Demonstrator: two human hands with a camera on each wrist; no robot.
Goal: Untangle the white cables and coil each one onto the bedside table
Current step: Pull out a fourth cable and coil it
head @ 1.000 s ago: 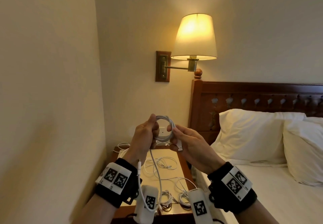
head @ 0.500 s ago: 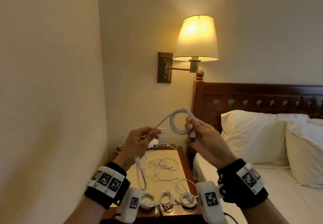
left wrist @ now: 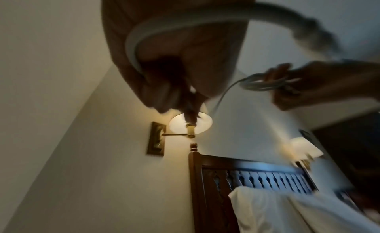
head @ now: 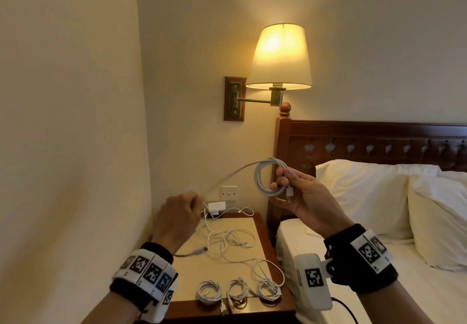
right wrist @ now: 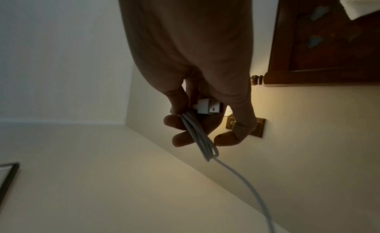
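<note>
Mid-coil on a fourth white cable, held in the air above the surface.

Cable coil (head: 270, 177) pinched with its plug in the right hand (head: 303, 197); free tail runs to the left hand (head: 177, 220), fingers curled round it. Below the coil, on the surface (head: 202, 268): loose tangle (head: 227, 241) mid-top, three finished coils (head: 238, 291) at its near edge. Next, likely: wrap the tail on, set the coil beside those three.

Wooden bedside table (head: 262, 243) with pale top, three coiled white cables (head: 238, 292) along its near edge, loose tangled cables (head: 227, 240) behind them
</note>
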